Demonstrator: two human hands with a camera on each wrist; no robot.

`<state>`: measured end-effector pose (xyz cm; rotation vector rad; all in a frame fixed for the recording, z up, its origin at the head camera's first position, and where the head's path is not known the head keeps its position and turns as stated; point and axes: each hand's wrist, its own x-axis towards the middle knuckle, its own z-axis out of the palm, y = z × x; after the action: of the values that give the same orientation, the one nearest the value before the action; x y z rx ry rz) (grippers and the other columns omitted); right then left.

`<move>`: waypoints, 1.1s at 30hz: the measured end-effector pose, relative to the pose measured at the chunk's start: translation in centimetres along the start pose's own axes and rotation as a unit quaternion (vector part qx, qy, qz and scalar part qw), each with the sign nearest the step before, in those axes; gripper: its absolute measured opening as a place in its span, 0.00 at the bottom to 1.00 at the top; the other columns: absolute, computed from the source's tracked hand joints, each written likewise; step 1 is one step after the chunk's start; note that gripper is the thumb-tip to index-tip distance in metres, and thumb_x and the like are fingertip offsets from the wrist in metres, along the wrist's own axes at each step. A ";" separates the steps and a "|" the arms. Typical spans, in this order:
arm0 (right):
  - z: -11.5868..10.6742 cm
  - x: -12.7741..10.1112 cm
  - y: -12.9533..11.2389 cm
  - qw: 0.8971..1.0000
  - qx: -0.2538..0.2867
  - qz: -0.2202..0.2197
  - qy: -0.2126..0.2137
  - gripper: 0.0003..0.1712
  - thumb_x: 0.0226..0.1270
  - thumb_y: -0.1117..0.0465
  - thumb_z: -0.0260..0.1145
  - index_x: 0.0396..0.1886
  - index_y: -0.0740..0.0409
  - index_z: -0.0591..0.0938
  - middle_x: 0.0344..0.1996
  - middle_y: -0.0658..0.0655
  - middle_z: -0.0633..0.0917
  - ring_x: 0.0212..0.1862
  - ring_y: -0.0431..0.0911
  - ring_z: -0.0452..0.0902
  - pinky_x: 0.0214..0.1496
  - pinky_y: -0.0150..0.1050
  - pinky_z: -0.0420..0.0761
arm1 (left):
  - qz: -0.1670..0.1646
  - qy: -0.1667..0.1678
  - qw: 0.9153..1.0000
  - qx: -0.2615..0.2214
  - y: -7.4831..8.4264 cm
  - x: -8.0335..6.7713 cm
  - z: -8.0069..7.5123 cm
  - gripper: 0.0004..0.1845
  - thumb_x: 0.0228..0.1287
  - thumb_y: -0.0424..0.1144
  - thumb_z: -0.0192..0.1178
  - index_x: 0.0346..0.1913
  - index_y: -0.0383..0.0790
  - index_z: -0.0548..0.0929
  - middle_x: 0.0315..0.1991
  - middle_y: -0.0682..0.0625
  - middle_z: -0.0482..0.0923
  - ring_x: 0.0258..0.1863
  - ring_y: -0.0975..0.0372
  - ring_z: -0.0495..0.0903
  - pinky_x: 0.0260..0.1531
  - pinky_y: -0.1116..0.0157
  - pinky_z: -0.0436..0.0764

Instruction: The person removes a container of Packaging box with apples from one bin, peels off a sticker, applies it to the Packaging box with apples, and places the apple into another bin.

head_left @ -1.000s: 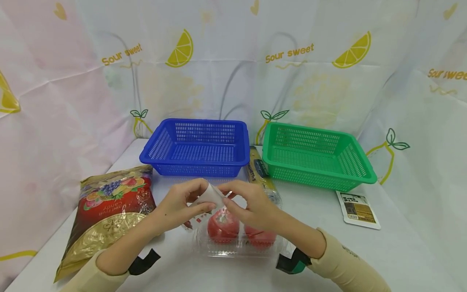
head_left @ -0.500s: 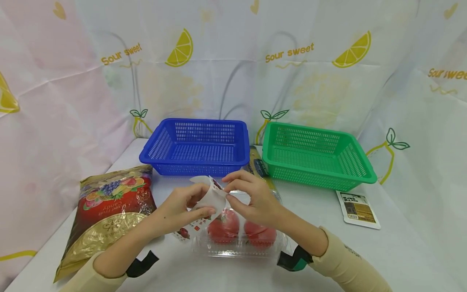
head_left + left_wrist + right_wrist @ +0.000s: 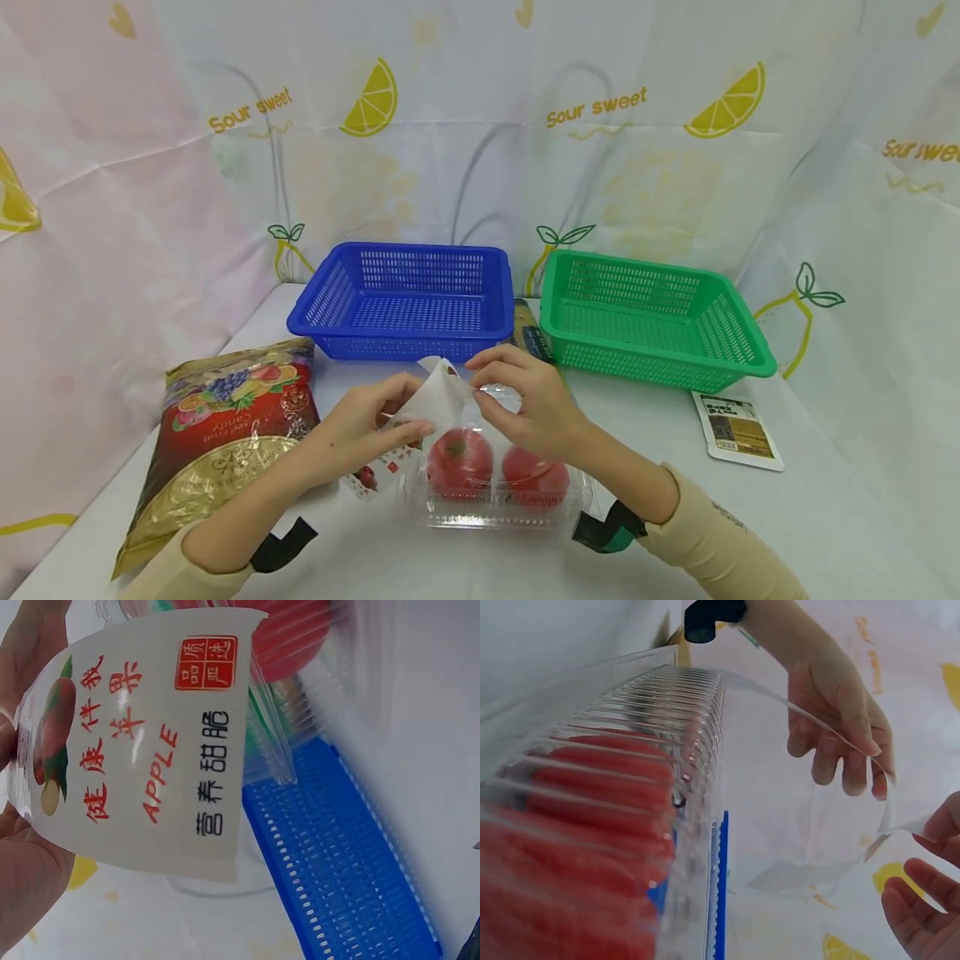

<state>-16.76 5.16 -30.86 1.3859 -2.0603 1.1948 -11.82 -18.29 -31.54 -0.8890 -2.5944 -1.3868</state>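
Observation:
In the head view, my left hand (image 3: 367,433) pinches a white printed label (image 3: 431,400) between thumb and fingers. With thumb and index finger, my right hand (image 3: 528,408) pinches the label's folded-over corner. Red lettering reading APPLE and a fruit picture show on the label (image 3: 150,750) in the left wrist view. Just below the hands stands a clear plastic clamshell box (image 3: 487,510), its lid down. Two red apples (image 3: 460,464) lie inside it. The right wrist view shows the label (image 3: 810,716) stretching away from the left hand (image 3: 840,705) as a bent strip.
Behind stand a blue basket (image 3: 401,346) and a green basket (image 3: 660,367). Part of a yellow spaghetti pack (image 3: 534,342) shows between them. A mixed fruit candy bag (image 3: 232,433) lies at left, and a small flat packet (image 3: 737,431) at right.
The right hand has shifted slightly up and right, still pinching the label's corner. The left hand has drifted a little left, and the label is now folded to a point between them.

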 end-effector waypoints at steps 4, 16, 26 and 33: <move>-0.1 0.0 -0.1 1.000 0.005 0.006 -0.002 0.05 0.55 0.72 0.64 0.30 0.60 0.82 0.40 0.55 0.80 0.40 0.42 0.79 0.40 0.33 0.79 | -0.025 0.005 1.000 -0.011 -0.3 0.0 -0.2 0.13 0.60 0.39 0.60 0.47 0.43 0.75 0.37 0.53 0.79 0.29 0.64 0.81 0.28 0.66 0.81; 0.0 -0.3 0.0 1.000 -0.004 0.005 0.005 0.05 0.54 0.72 0.64 0.30 0.60 0.82 0.40 0.54 0.80 0.39 0.42 0.79 0.41 0.32 0.79 | -0.056 0.033 0.998 -0.022 -2.1 0.0 -0.4 0.15 0.62 0.37 0.58 0.50 0.39 0.73 0.41 0.46 0.78 0.30 0.62 0.81 0.29 0.67 0.81; -0.2 -0.4 -0.1 1.000 0.000 0.022 -0.002 0.05 0.54 0.72 0.64 0.31 0.60 0.82 0.41 0.54 0.80 0.40 0.42 0.78 0.41 0.34 0.79 | -0.097 0.015 0.994 0.051 -4.5 -0.1 -1.1 0.18 0.64 0.35 0.56 0.55 0.37 0.69 0.34 0.47 0.77 0.24 0.63 0.77 0.21 0.68 0.78; -0.2 -0.7 -0.1 1.000 0.000 0.019 -0.001 0.06 0.54 0.72 0.64 0.31 0.60 0.81 0.41 0.54 0.80 0.41 0.42 0.78 0.42 0.32 0.78 | -0.090 0.003 0.988 0.126 -6.7 -0.3 -0.9 0.25 0.63 0.31 0.56 0.61 0.35 0.64 0.54 0.34 0.71 0.47 0.48 0.76 0.41 0.53 0.78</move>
<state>-16.45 5.66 -31.20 1.3552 -2.0965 1.2085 -15.22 -22.00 -36.13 -0.6283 -2.8208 -1.0570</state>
